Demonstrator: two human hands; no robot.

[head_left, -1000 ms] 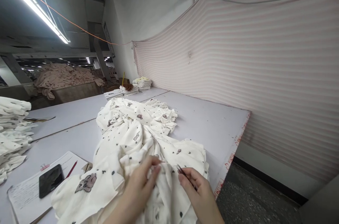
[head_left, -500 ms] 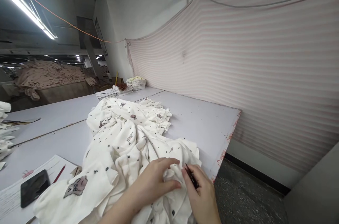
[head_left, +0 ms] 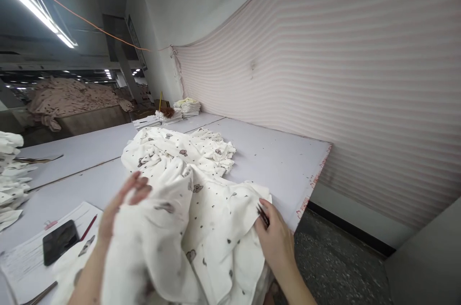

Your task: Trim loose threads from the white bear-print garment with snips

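A white fabric piece (head_left: 212,213) with printed grey animals and small dark dots lies bunched on the table in front of me. My left hand (head_left: 126,201) is at its left side, fingers apart and somewhat blurred, with a raised blurred fold beside the hand and wrist. On the fabric's right edge rests my right hand (head_left: 275,235). Its fingers are closed round small dark thread snips (head_left: 263,216), whose points stick out toward the upper left. My right thumb touches the cloth.
The pale table (head_left: 273,151) ends at a taped right edge. At left lie a black phone (head_left: 60,242), a red pen (head_left: 89,227) and written papers (head_left: 21,266). More white cloth (head_left: 14,180) is heaped at far left. Folded stacks (head_left: 187,108) stand at the back.
My left hand has moved left, away from my right hand, and a fold of the fabric has risen and shifted. My right hand still holds the thread snips.
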